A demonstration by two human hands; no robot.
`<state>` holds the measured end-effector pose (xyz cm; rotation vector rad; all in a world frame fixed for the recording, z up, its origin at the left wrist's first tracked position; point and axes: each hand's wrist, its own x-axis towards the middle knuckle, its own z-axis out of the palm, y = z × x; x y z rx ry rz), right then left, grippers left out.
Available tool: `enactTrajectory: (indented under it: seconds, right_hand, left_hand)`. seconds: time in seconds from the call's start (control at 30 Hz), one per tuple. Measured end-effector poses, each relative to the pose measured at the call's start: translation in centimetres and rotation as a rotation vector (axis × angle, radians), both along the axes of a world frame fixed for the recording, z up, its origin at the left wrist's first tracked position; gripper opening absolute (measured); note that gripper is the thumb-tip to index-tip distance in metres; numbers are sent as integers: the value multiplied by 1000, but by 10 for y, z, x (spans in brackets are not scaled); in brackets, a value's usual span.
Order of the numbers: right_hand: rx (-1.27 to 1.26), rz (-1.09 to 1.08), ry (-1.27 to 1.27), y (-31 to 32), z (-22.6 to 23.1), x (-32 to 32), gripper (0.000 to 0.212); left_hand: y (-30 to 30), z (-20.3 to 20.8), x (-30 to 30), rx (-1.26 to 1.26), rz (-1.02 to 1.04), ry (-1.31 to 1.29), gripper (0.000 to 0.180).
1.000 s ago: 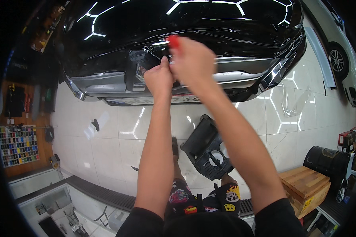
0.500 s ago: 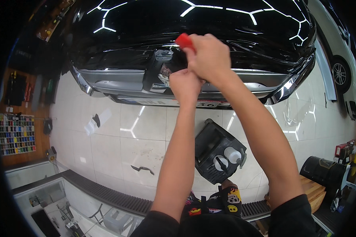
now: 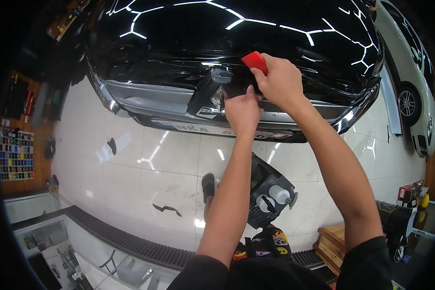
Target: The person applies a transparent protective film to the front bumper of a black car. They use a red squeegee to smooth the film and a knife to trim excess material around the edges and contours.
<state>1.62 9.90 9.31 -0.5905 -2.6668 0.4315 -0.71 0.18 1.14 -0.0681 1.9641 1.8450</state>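
Note:
A flat red squeegee is gripped in my right hand, close against the glossy black surface of the car. Just below and to its left, my left hand is at the lower edge of that black surface, its fingers curled in and one finger pointing up. Whatever the left fingers pinch is hidden. Left of this hand is a dark recess with a silvery, crumpled-looking part. Silver trim runs along the bumper, above the licence plate.
On the tiled floor stands a black tool caddy with white bottles. A dark curved strip lies to the left. A wooden crate is at lower right, and a white car stands at the right.
The view has shifted, so the car appears farther right and lower. My right hand with the squeegee has separated from my left hand. A dark shoe now shows beside the caddy.

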Motion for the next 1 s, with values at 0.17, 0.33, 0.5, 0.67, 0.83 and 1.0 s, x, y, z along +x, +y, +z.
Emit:
enactTrajectory:
  seconds: [0.17, 0.33, 0.5, 0.67, 0.83, 1.0]
  right_hand:
    - [181, 143, 42, -19, -12, -2, 27]
    - [77, 76, -24, -8, 2, -3, 27]
    - [8, -12, 52, -11, -13, 12, 28]
    - [64, -70, 301, -10, -37, 9, 19]
    - [-80, -446, 479, 58, -49, 102, 10]
    - [-105, -120, 565, -22, -45, 30, 14]
  left_hand:
    - [-8, -28, -4, -181, -48, 412, 47]
    - [0, -5, 0, -8, -8, 69, 42]
    - [4, -24, -3, 8, 29, 113, 39]
    - [1, -27, -4, -134, -48, 364, 42]
    - [4, -1, 1, 7, 7, -22, 43]
    - [2, -40, -17, 2, 58, 196, 47]
